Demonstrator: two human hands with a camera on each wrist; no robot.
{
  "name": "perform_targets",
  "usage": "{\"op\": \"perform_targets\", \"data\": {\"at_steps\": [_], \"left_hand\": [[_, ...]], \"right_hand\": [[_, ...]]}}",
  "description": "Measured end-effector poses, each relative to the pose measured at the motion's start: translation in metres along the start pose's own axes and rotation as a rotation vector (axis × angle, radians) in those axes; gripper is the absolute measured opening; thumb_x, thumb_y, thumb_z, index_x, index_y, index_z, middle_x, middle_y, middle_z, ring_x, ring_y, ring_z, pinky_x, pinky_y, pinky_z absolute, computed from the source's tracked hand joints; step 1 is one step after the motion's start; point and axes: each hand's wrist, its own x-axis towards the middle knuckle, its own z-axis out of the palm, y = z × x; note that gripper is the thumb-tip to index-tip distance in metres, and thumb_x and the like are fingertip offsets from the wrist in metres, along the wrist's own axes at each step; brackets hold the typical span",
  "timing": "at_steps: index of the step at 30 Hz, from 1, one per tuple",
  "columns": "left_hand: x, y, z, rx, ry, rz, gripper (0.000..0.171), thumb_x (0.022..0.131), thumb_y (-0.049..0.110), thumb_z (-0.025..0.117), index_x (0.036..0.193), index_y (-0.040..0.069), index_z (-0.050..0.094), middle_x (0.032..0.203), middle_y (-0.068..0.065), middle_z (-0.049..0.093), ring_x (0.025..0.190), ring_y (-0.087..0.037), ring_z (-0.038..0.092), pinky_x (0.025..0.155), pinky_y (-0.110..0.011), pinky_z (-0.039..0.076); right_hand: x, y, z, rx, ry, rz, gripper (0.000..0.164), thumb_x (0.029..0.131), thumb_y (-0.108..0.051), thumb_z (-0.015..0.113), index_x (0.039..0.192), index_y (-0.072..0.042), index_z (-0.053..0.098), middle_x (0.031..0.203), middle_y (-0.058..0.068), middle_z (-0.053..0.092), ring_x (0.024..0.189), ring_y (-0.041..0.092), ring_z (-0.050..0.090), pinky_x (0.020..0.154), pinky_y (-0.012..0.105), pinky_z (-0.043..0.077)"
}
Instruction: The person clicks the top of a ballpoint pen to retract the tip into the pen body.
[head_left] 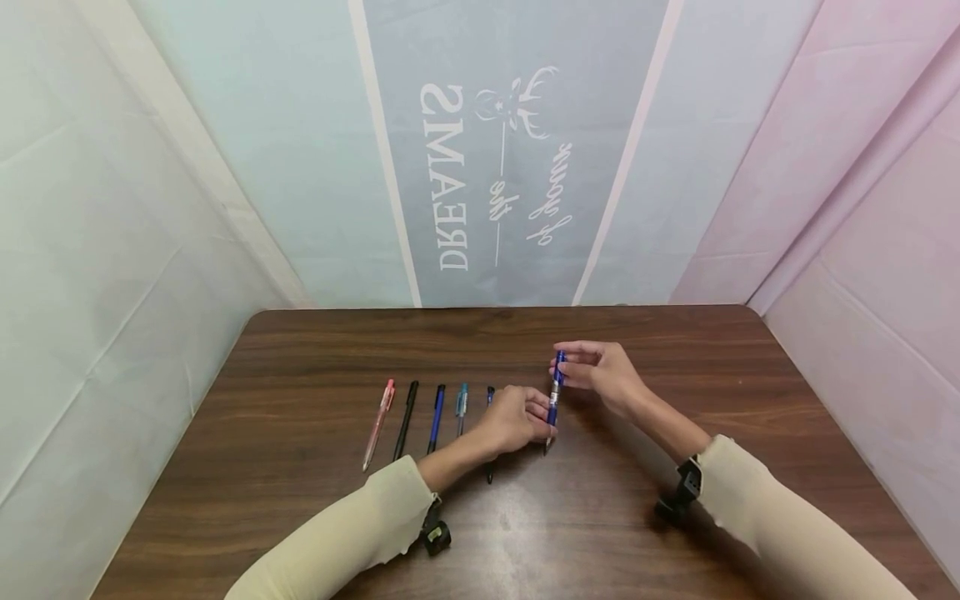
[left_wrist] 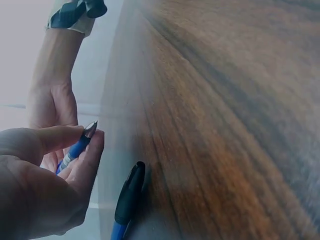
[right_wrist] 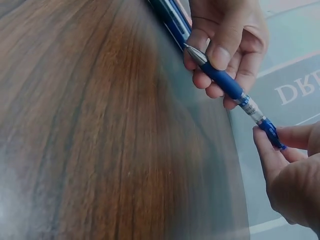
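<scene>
Both hands hold one blue pen (head_left: 556, 392) with a clear middle and a silver tip, tilted above the table. My left hand (head_left: 516, 419) pinches it by the blue grip near the tip, thumb against the barrel. At the other end, my right hand (head_left: 603, 373) pinches the blue top between thumb and fingers. The right wrist view shows the whole pen (right_wrist: 230, 89) stretched between the two hands. Partly hidden under the left hand and forearm lies a slim blue pen with a black end (head_left: 490, 478).
Left of the hands, a row of pens lies on the brown wooden table (head_left: 675, 350): a pink pen (head_left: 378, 425), a black pen (head_left: 406, 421), a blue pen (head_left: 437, 417) and a teal clear pen (head_left: 461, 402). A printed cloth (head_left: 517, 283) hangs behind the table.
</scene>
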Motion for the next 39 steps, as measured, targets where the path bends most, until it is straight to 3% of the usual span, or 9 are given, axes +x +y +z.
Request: {"op": "perform_targets", "data": {"at_steps": [7,9,20,33,39], "left_hand": [[-0.002,0.002,-0.002,-0.307,-0.028,-0.121,0.032,0.086,-0.014,0.079,0.116,-0.01,0.069,0.098,-0.018,0.075,0.087,-0.028,0.078,0.077,-0.033,0.066],[-0.002,0.002,-0.003,-0.349,-0.036,-0.139,0.033,0.088,-0.012,0.078,0.119,-0.01,0.068,0.1,-0.018,0.075,0.091,-0.032,0.078,0.078,-0.035,0.067],[-0.007,-0.001,-0.011,-0.471,-0.069,-0.154,0.035,0.095,-0.009,0.073,0.128,-0.012,0.066,0.109,-0.024,0.077,0.096,-0.026,0.079,0.085,-0.039,0.066],[-0.012,-0.005,-0.014,-0.52,-0.073,-0.181,0.035,0.096,-0.008,0.072,0.13,-0.011,0.066,0.106,-0.02,0.079,0.099,-0.028,0.079,0.086,-0.038,0.065],[-0.012,-0.005,-0.015,-0.531,-0.073,-0.172,0.034,0.097,-0.008,0.071,0.13,-0.012,0.066,0.107,-0.022,0.078,0.1,-0.028,0.079,0.087,-0.039,0.065]], "right_hand": [[0.004,-0.005,0.006,0.039,-0.026,0.027,0.045,0.103,0.008,0.061,0.146,0.017,0.049,0.134,0.042,0.06,0.106,0.021,0.077,0.093,0.037,0.062],[0.005,-0.007,0.007,0.044,-0.035,0.039,0.046,0.104,0.007,0.061,0.147,0.017,0.048,0.135,0.041,0.06,0.107,0.022,0.076,0.093,0.037,0.062],[0.012,-0.007,0.017,0.096,-0.089,0.052,0.045,0.108,0.006,0.052,0.15,0.017,0.043,0.136,0.044,0.056,0.102,0.025,0.077,0.092,0.04,0.063],[0.014,-0.004,0.023,0.1,-0.122,0.05,0.046,0.108,0.003,0.055,0.151,0.017,0.043,0.13,0.037,0.063,0.102,0.026,0.077,0.091,0.04,0.064],[0.014,-0.006,0.024,0.106,-0.14,0.042,0.046,0.106,0.007,0.055,0.151,0.016,0.044,0.135,0.042,0.058,0.11,0.036,0.075,0.092,0.041,0.063]]}}
